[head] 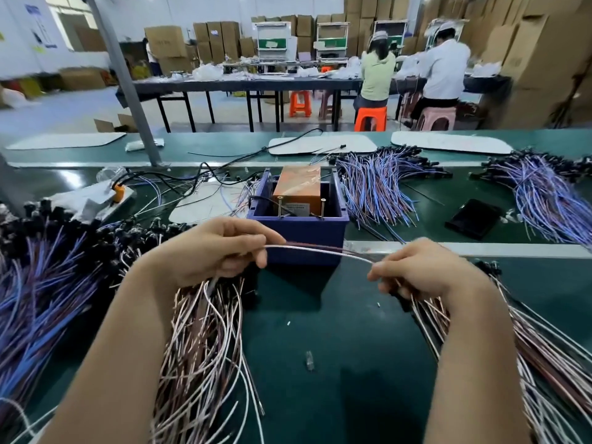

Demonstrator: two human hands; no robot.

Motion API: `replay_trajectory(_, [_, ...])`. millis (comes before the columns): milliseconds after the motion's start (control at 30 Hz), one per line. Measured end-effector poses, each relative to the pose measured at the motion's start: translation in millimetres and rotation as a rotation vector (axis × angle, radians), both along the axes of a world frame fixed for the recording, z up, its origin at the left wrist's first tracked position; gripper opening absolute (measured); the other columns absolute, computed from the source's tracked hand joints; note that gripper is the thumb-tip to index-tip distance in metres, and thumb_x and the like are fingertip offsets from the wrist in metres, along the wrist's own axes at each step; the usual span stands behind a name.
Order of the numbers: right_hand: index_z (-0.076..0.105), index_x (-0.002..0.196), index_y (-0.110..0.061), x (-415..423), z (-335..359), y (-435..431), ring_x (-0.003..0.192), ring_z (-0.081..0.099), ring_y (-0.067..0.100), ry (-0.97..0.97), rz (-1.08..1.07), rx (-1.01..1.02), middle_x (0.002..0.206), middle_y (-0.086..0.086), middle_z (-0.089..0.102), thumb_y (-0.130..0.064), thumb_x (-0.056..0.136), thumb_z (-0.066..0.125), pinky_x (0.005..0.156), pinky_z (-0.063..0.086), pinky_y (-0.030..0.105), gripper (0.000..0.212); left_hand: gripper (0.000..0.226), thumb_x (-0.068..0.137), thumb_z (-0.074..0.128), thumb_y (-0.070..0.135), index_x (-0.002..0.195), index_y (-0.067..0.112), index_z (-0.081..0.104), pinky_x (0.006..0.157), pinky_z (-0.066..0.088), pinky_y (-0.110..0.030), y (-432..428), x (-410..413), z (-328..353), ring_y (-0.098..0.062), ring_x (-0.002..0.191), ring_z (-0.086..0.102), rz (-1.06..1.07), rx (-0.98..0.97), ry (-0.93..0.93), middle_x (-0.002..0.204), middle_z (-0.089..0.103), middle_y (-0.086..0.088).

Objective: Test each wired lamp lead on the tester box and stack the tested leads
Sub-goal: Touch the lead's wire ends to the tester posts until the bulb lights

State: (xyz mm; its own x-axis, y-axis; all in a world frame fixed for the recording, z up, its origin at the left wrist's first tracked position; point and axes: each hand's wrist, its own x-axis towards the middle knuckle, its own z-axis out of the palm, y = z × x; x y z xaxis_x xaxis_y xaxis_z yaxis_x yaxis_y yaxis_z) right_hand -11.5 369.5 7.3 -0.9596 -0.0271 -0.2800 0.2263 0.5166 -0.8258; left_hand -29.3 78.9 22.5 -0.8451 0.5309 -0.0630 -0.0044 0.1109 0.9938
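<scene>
Pale glossy lead (320,251), thin and round, slightly bowed, spans hand to hand above the mat. Left hand (217,248) pinches one end, thumb on forefinger, other fingers curled. Right hand (419,267) is clamped on the other end, fingers curled under; cannot tell if it holds more wires too.

Box (301,232) at 12 o'clock of the lead, just behind it: blue hard plastic, square-edged, open top. Orange unit (298,187) inside under shiny film, two upright metal pins at its near edge.

Pink pile (198,347) at 7 o'clock, below the left hand: limp pink and white wires, loosely fanned. Right pile (544,363) at 4 o'clock, straighter strands, black ends towards the hand. Blue pile (41,299) at 9 o'clock, blue-purple wires with black plugs. Back piles (378,187) at 1 to 2 o'clock, same type.

Mat (336,363) dark green, smooth; a bare lane runs from 6 o'clock to the box between the two near piles. Flat grey strip (480,249) edges it at 3 o'clock. Black slab (472,217) beyond that.
</scene>
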Motion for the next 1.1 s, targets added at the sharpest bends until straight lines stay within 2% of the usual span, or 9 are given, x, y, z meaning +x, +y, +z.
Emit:
replay_trajectory(100, [0.075,0.075,-0.006,3,-11,3,0.038,0.04,0.008,-0.055,-0.066,0.035,0.062,0.001,0.069,-0.016,0.084,0.069,0.039,0.027,0.014,0.015,0.022,0.081,0.056,0.015,0.087,0.011,0.077,0.034,0.032,-0.009,-10,-7,-4,-0.001,0.038,0.038,0.047,0.174,-0.061,0.068,0.064,-0.006])
replay_trajectory(233, [0.076,0.072,-0.017,1,-22,-14,0.059,0.053,0.004,0.045,-0.026,0.047,0.066,-0.006,0.069,-0.027,0.079,0.075,0.056,0.038,0.018,0.012,0.014,0.08,0.067,0.019,0.088,0.013,0.078,0.041,0.042,-0.011,4,-13,-14,-0.004,0.046,0.052,0.018,0.154,-0.049,0.076,0.072,-0.007])
replay_trajectory(367, [0.076,0.074,-0.018,0,-31,-37,0.061,0.054,0.0,0.103,0.043,-0.272,0.072,-0.002,0.073,-0.021,0.084,0.07,0.057,0.04,0.009,0.011,0.031,0.078,0.07,0.02,0.108,0.013,0.074,0.05,0.051,-0.014,6,-17,-29,-0.009,0.064,0.065,-0.119,0.419,-0.173,0.107,0.072,-0.008])
replay_trajectory(500, [0.078,0.071,-0.02,2,-44,-46,0.069,0.059,0.004,0.147,-0.046,-0.593,0.074,0.002,0.073,-0.026,0.076,0.067,0.068,0.045,0.015,0.014,0.044,0.096,0.037,-0.001,0.14,0.002,0.044,0.086,0.055,-0.034,1,-20,-39,-0.027,0.109,0.063,-0.393,0.847,-0.291,0.141,0.051,-0.011])
replay_trajectory(633, [0.074,0.06,-0.013,-2,-54,-50,0.057,0.062,0.009,0.124,-0.175,-0.668,0.063,0.004,0.067,-0.01,0.088,0.061,0.062,0.053,0.021,0.031,0.036,0.08,0.074,0.032,0.114,0.023,0.07,0.081,0.056,-0.026,-3,-30,-52,-0.008,0.094,0.068,-0.038,0.819,-0.21,0.108,0.072,0.01])
replay_trajectory(767, [0.075,0.078,-0.015,-8,-46,-63,0.068,0.068,0.014,0.096,-0.125,-0.61,0.081,0.005,0.075,-0.046,0.071,0.066,0.063,0.056,0.023,0.033,0.026,0.082,0.058,0.037,0.091,0.024,0.078,0.072,0.057,-0.025,-1,-39,-64,-0.008,0.084,0.07,0.283,0.701,-0.225,0.089,0.074,0.008])
replay_trajectory(967, [0.069,0.102,-0.027,-26,-54,-100,0.089,0.066,0.009,0.113,-0.097,-0.328,0.096,-0.006,0.071,-0.047,0.083,0.066,0.084,0.052,0.026,0.027,0.028,0.079,0.056,0.037,0.077,0.02,0.078,0.072,0.057,-0.023,12,-39,-65,-0.008,0.073,0.07,0.323,0.674,-0.214,0.074,0.073,0.003])
replay_trajectory(1033, [0.067,0.109,-0.03,-30,-58,-109,0.087,0.064,0.004,0.133,-0.077,-0.296,0.095,-0.006,0.069,-0.043,0.082,0.069,0.077,0.049,0.015,0.03,0.027,0.079,0.057,0.036,0.075,0.019,0.078,0.072,0.057,-0.023,11,-39,-64,-0.009,0.071,0.07,0.334,0.694,-0.211,0.07,0.072,0.003])
replay_trajectory(1100, [0.069,0.103,-0.028,-31,-60,-114,0.077,0.063,0.006,0.179,-0.041,-0.223,0.083,-0.006,0.067,-0.036,0.084,0.07,0.071,0.049,0.017,0.022,0.027,0.079,0.057,0.035,0.074,0.018,0.078,0.072,0.057,-0.023,12,-39,-63,-0.009,0.068,0.069,0.337,0.702,-0.205,0.065,0.069,0.003])
